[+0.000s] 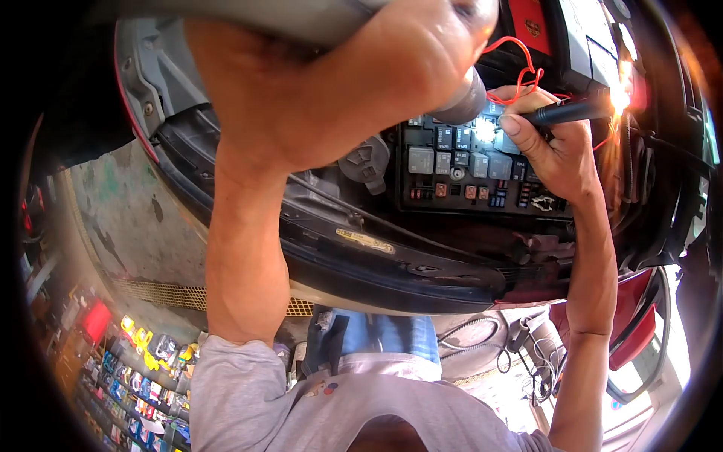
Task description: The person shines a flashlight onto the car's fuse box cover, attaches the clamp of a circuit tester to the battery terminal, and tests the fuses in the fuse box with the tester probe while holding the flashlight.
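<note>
My left hand [433, 53] is close to the camera, closed around a dark cylindrical flashlight [465, 102]; its fingers are partly cut off by the top edge. A white bright spot falls on an open fuse box [420, 160] with grey relays and several small coloured fuses. Over the right part of that box is my right hand [556, 147], its thumb and fingers pinched on a black pen-shaped probe [566, 112]. The probe's tip is lost in the glare. A thin red wire [523, 71] loops above the right hand.
A box with a red label [531, 26], perhaps a battery, stands behind the fuse box. The car's dark front edge [361, 275] runs below both arms. A round cap [364, 162] lies left of the fuses. Shelves of colourful goods [128, 392] fill the lower left.
</note>
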The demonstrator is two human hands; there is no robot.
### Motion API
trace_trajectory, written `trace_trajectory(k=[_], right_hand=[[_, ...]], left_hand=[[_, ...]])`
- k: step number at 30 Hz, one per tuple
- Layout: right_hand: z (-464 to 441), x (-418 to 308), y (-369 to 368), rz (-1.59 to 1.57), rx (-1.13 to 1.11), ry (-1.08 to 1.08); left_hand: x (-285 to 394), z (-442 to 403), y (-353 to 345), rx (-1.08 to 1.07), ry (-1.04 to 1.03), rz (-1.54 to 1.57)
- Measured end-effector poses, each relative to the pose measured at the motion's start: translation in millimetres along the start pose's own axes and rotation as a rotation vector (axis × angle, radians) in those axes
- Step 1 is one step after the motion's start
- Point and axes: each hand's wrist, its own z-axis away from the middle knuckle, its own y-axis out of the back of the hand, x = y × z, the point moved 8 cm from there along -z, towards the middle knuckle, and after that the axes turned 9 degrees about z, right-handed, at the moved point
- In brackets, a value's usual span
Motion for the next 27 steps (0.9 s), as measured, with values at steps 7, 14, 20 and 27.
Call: trace_trajectory(k=[7, 14, 20, 27], right_hand=[[1, 0, 1, 0.004, 0.007, -0.005], [0, -1, 4, 0.029, 0.002, -0.013], [0, -1, 3, 0.031, 0.001, -0.005], [3, 2, 3, 0.047, 0.011, 0.006]], left_hand=[[4, -12, -10, -0.307, 0.219, -0.072], [-5, -20, -10, -0.429, 0.182, -0.129], [17, -13, -15, -0.222, 0.053, -0.137], [26, -6, -13, -0.023, -0.063, -0.169]])
